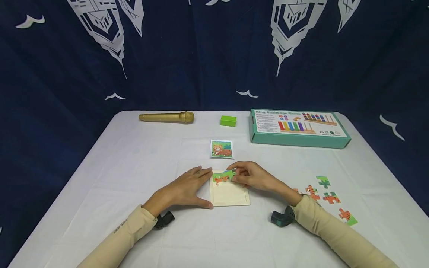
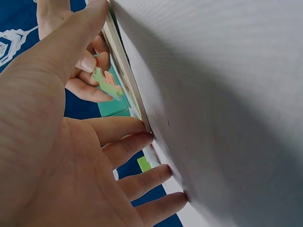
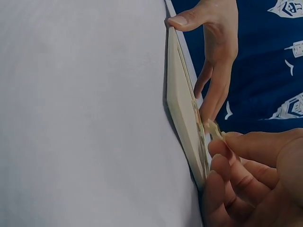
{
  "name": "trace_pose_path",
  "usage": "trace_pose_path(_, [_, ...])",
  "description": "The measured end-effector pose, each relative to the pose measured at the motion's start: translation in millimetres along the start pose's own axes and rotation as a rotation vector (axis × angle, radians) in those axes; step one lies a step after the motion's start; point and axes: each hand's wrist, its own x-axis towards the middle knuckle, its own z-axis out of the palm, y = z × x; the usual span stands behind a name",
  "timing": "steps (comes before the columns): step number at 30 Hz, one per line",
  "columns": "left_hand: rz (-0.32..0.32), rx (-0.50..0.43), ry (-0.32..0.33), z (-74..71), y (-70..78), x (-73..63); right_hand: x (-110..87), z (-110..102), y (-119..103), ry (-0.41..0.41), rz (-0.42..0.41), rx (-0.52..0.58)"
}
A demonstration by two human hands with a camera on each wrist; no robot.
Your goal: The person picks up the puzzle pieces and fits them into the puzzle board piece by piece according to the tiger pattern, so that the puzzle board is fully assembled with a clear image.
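A pale wooden puzzle tray (image 1: pixel 231 196) lies flat on the table, with a green and orange puzzle piece (image 1: pixel 218 178) in its upper left corner. My left hand (image 1: pixel 189 187) rests along the tray's left side, fingers extended; its thumb and fingertips touch the edge. Over the upper right of the tray, my right hand (image 1: pixel 254 176) pinches another puzzle piece (image 2: pixel 108 84) between thumb and fingers. In the right wrist view that held piece (image 3: pixel 215 130) is tilted, close over the tray's surface. A tiger picture card (image 1: pixel 222 149) lies just beyond the tray.
Several loose puzzle pieces (image 1: pixel 331 198) are scattered on the right, some partly behind my right forearm. At the back are a gold microphone (image 1: pixel 166 117), a green block (image 1: pixel 228 121) and a teal game box (image 1: pixel 299 139). A dark blue patterned curtain (image 1: pixel 201 56) hangs behind the table.
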Motion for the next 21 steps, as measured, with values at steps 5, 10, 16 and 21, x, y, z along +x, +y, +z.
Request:
trace_pose_path(5, [0.003,-0.002,0.001,-0.4,0.5,-0.5,1.0,2.4,-1.0,0.015,-0.006,-0.036])
trace_pose_path(10, [0.004,0.000,0.002,-0.8,0.9,-0.6,2.0,4.0,-1.5,0.043,-0.031,-0.139])
trace_pose_path(16, [-0.001,0.001,-0.003,-1.4,1.6,-0.8,1.8,4.2,-2.9,0.068,-0.079,-0.248])
trace_pose_path(21, [-0.002,0.006,-0.002,-1.4,1.7,-0.8,0.2,4.2,-3.2,0.094,-0.136,-0.337])
